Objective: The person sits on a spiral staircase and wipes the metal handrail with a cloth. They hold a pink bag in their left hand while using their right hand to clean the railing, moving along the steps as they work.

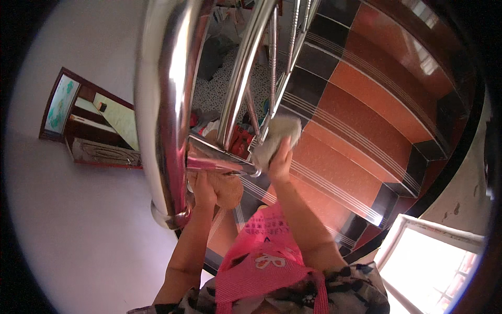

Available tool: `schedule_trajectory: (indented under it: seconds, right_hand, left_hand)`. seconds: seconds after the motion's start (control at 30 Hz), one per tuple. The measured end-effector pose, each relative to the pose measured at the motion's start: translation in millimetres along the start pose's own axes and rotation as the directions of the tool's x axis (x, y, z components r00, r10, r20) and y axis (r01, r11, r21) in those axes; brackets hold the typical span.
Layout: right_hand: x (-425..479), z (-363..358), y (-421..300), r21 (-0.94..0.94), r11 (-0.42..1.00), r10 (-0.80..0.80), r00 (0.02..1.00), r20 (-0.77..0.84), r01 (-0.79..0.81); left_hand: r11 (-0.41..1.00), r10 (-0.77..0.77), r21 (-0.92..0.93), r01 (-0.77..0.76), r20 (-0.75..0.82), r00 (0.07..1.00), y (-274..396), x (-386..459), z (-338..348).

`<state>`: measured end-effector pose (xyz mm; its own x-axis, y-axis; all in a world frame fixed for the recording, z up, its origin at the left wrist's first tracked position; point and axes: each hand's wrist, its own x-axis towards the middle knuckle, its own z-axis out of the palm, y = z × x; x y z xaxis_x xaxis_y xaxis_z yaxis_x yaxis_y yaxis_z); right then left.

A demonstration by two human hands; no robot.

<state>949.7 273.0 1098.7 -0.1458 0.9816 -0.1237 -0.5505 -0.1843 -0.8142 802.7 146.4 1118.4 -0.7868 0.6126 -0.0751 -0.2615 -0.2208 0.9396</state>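
My right hand [281, 161] grips a pale, greyish cleaning cloth or pad [281, 137] beside the lower rail of a stainless steel stair railing. To its left, my left hand [204, 190] is at a brown cloth or sponge [227, 189] just under the short horizontal steel tube [219, 159]; its fingers are partly hidden, and the brown thing seems held. The thick polished handrail [172, 98] rises in front of me, left of both hands. Thinner steel balusters [273, 51] stand between the handrail and the steps. A pink apron bearing writing covers my front.
Curved stairs with orange-red and black tiles [353, 117] run along the right. A bright window [427, 267] is at the lower right. Beyond the railing lie a speckled floor [223, 86] and red items [241, 143] lower down. A framed doorway [90, 117] shows at the left.
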Motion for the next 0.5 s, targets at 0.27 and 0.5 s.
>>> schedule_trajectory:
  seconds: [0.27,0.5]
  right_hand:
    - [104,85,-81,-0.069,0.989,0.144,0.733,0.665,-0.132]
    - [117,98,-68,0.087,0.989,-0.015,0.495,0.869,-0.122]
  left_hand:
    - [0.970,0.090,0.219,-0.102,0.064,0.994,45,-9,-8]
    - [0.987,0.109,0.121,-0.101,-0.064,0.992,36,6,-8]
